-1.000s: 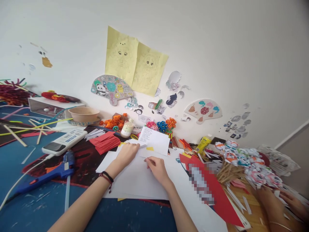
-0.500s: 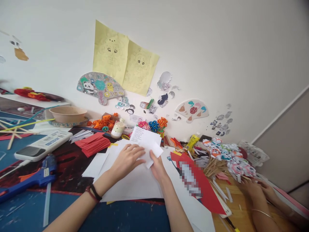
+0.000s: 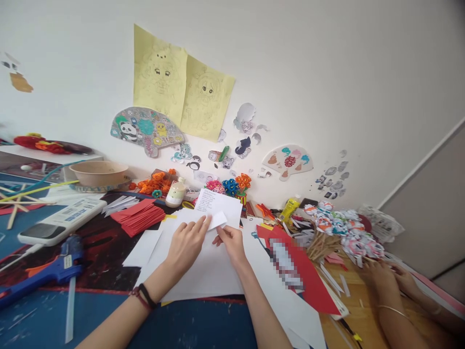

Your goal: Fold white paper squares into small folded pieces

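Note:
A small piece of folded white paper (image 3: 218, 220) is held between my two hands over a stack of white sheets. My right hand (image 3: 232, 242) pinches its right end, thumb and fingers closed. My left hand (image 3: 189, 242) has its fingers together on the paper's left end; its thumb is hidden. Just beyond lies a white sheet with lines of handwriting (image 3: 232, 203), partly covered by the folded piece. The larger white sheets (image 3: 196, 283) lie flat under both hands.
Left are red paper slips (image 3: 140, 219), a blue glue gun (image 3: 54, 271), a white power strip (image 3: 61, 220) and a bowl (image 3: 99, 173). A bottle (image 3: 176, 193) and craft flowers (image 3: 230, 188) stand behind. Right are red paper (image 3: 316, 286) and another person's hands (image 3: 385, 274).
The small white paper has turned from upright to nearly level and moved left. My right hand has turned inward, and my left fingers have come down onto the paper. The view has shifted slightly.

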The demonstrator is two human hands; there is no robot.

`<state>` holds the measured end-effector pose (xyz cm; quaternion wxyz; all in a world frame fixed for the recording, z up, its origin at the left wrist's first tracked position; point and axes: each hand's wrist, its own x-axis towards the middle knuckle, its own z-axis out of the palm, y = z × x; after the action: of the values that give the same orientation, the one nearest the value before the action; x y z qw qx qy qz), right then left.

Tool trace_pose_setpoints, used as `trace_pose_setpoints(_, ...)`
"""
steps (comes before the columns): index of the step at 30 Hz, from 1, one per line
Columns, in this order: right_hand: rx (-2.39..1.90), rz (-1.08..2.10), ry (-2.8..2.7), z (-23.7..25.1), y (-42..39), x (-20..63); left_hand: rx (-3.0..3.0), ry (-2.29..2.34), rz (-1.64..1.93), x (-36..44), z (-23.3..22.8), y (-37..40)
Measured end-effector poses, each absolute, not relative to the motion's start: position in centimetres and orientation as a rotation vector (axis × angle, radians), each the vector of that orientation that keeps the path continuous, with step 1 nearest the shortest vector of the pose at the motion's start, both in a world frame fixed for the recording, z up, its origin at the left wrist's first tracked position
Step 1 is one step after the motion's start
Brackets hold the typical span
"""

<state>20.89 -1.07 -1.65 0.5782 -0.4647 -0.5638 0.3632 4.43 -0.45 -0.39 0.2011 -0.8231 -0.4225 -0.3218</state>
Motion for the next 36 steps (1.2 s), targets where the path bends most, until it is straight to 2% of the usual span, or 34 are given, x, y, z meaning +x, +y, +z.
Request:
trace_pose_setpoints(5,-1.014,0.905,-1.345,-1.2,-1.6,20.3,-2.289,-1.270,-0.714,5.4,-1.0,-0.5)
trace_pose_setpoints(10,-0.995,0.933,-1.355,-1.0,-1.7,20.0,-2.288,-1.297,-0.725,5.6,-1.2,-0.7)
trace_pose_setpoints(16,-1.072,0.825,-1.351,-1.3,-1.5,20.2,-2.377,-1.261,-0.795,5.9,-0.7,-1.8)
trace_pose_setpoints(20,-1.108,0.808,-1.352,-1.3,-1.3,20.8,-2.536,-1.347,-1.015,5.4,0.3,-1.5)
trace_pose_setpoints(24,-1.101,0.891,-1.459,-1.0,-1.5,21.1,-2.781,-1.556,-1.476,4.3,0.8,-0.1)
trace_pose_setpoints(28,-1.085,0.930,-1.576,-1.0,-1.9,21.0,-2.946,-1.569,-1.865,3.4,0.8,1.0)
trace_pose_setpoints(36,-1.107,0.888,-1.695,-0.7,-2.3,20.9,-2.959,-1.514,-1.927,2.9,1.5,0.6)
